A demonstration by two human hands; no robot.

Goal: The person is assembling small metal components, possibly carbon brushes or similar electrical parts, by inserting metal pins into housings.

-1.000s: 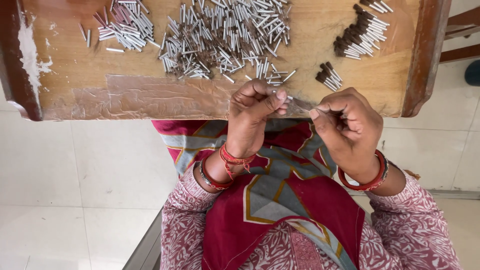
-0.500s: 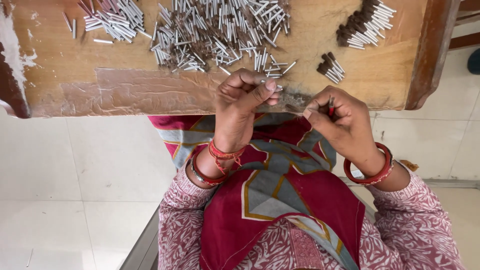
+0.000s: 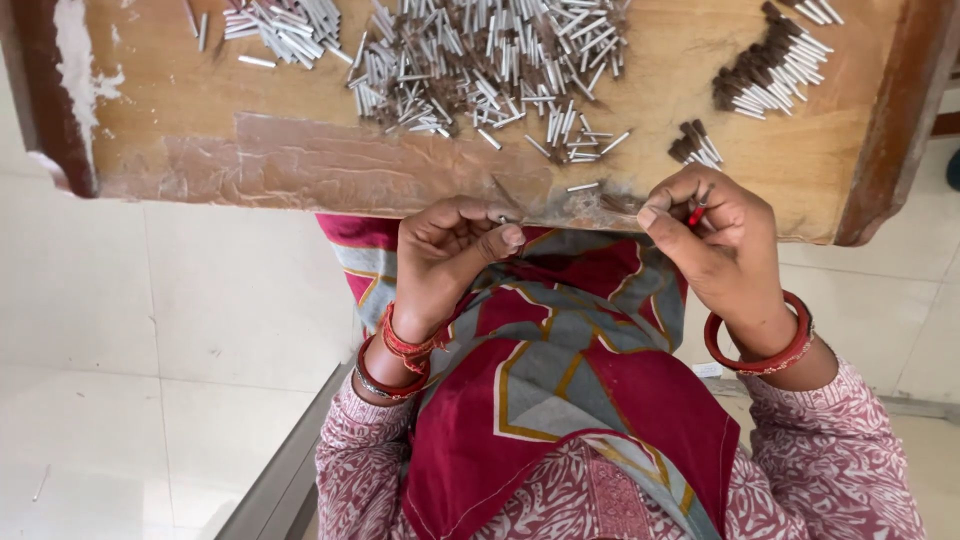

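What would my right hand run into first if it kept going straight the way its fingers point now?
Probably the small cluster of dark-tipped sticks on the wooden board, just beyond the right hand; depth is hard to judge, so it might pass above them.

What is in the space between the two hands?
In the head view, only the worn front edge of the wooden board and patterned red cloth lie between the left hand and right hand.

Small silver tube (image 3: 503, 218) pinched at the board's near edge, thin red-tipped stick (image 3: 697, 212) held upright
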